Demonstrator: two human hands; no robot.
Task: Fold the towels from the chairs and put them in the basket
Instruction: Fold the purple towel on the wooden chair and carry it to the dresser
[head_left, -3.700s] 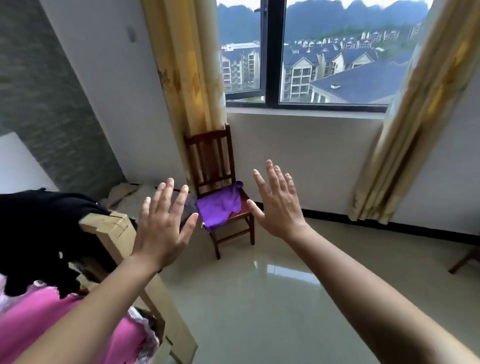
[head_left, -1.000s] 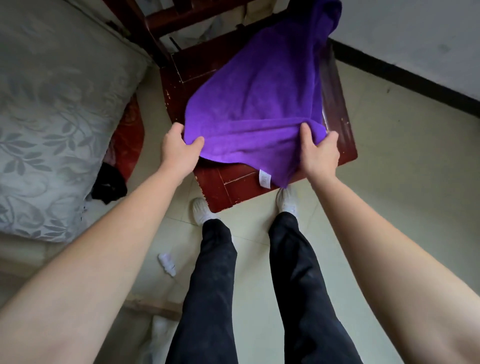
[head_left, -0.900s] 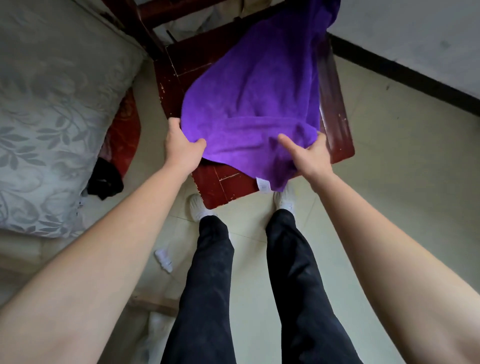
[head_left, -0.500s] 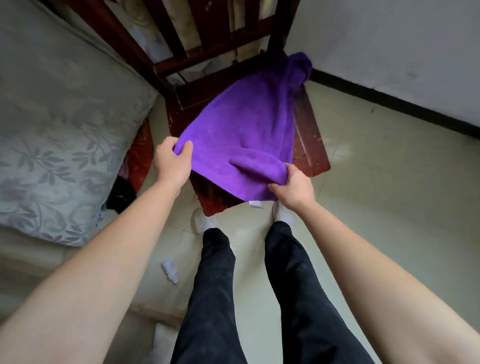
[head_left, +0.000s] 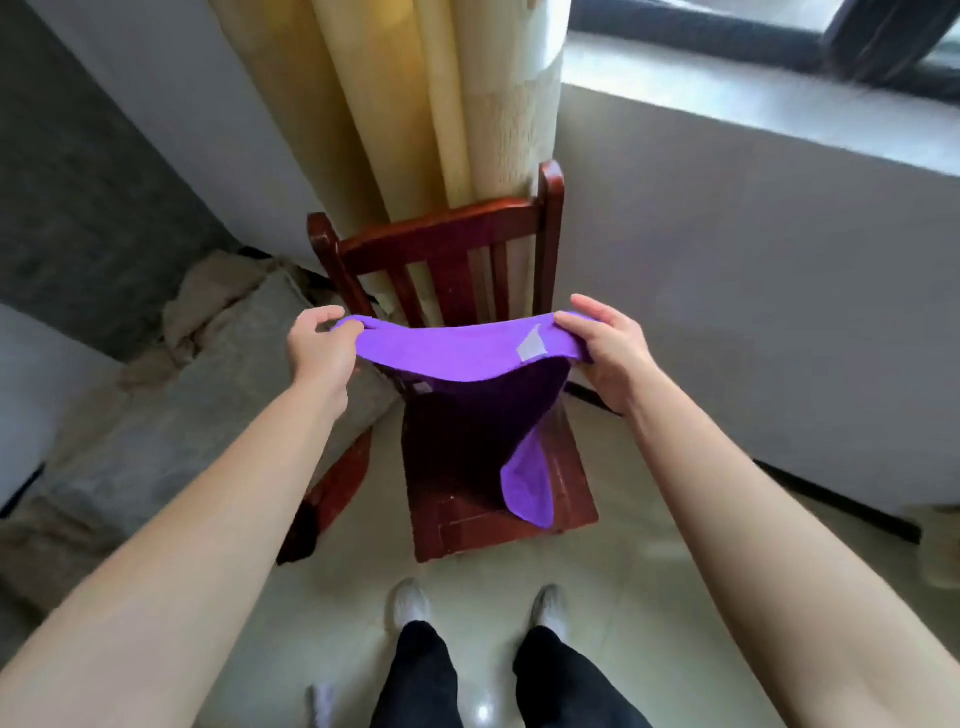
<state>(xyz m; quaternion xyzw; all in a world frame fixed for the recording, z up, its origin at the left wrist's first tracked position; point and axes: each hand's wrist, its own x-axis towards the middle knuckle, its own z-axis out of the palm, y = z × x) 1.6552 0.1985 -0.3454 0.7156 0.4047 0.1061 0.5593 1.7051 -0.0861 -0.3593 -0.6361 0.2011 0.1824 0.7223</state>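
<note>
Your left hand (head_left: 319, 348) and right hand (head_left: 605, 348) each pinch a top corner of the purple towel (head_left: 457, 353), closed on cloth, above the wooden chair (head_left: 498, 509). Keep the top edge taut and level, running left to right; the rest hangs down, its low corner near the seat. Lift it clear before folding.

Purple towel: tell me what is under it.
The purple towel hangs over the wooden chair; the front of the seat shows. The seat's back part is covered, so anything lying there cannot be seen.
</note>
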